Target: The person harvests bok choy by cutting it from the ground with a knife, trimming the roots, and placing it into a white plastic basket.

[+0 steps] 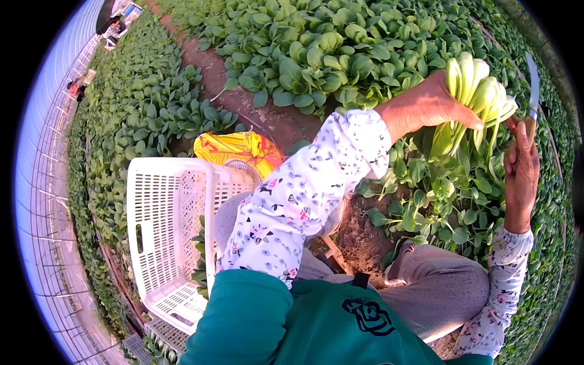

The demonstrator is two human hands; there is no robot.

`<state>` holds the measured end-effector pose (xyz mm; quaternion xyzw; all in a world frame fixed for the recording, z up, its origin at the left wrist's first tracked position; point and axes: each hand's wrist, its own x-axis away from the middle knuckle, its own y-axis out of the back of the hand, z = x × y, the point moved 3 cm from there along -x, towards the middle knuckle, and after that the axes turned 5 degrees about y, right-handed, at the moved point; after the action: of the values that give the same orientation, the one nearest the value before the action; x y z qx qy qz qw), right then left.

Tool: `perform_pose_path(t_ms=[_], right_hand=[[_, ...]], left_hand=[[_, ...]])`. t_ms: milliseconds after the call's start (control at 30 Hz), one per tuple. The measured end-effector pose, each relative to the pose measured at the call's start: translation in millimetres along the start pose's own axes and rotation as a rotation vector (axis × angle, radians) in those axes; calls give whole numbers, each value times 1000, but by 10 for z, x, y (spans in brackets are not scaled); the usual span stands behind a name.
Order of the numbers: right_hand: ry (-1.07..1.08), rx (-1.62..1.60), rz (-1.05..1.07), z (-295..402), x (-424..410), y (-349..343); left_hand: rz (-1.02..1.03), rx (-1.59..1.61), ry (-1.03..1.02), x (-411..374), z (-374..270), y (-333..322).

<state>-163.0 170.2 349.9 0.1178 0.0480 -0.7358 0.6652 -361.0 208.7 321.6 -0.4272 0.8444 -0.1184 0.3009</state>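
Note:
My left hand grips a bunch of bok choy with the pale stem bases turned up and the leaves hanging down. In my right hand is a knife, its handle held in the fingers and its blade pointing up. The fingertips of that hand are close beside the stems; whether they touch cannot be made out. Beneath the bunch, more bok choy plants grow from the soil in front of my knees.
A white slatted plastic crate with some greens inside stands at my left. Behind it lies a yellow and red plastic bag. Dense bok choy rows flank a bare soil strip. Other people are far off at upper left.

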Motion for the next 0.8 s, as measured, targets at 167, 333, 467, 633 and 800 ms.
perform_pose_path(t_ms=[167,333,467,633,800], right_hand=[[103,113,94,-327,60,504],[-317,209,-253,-965,80,1614],[-360,315,-325,-1118,120,2278],[-403,458,-475,-1126,246,2445],[-390,518,-452,-1095,264,2671]], left_hand=[[32,-788,-62,1038,-2094,601],[-572,-1363,76,3195,-2905,1013],[-757,-2131,407,4851,-2479,1138],[-515,-2069,651,5611,-1341,1488],[-406,-1996,621,5821,-525,1804]])
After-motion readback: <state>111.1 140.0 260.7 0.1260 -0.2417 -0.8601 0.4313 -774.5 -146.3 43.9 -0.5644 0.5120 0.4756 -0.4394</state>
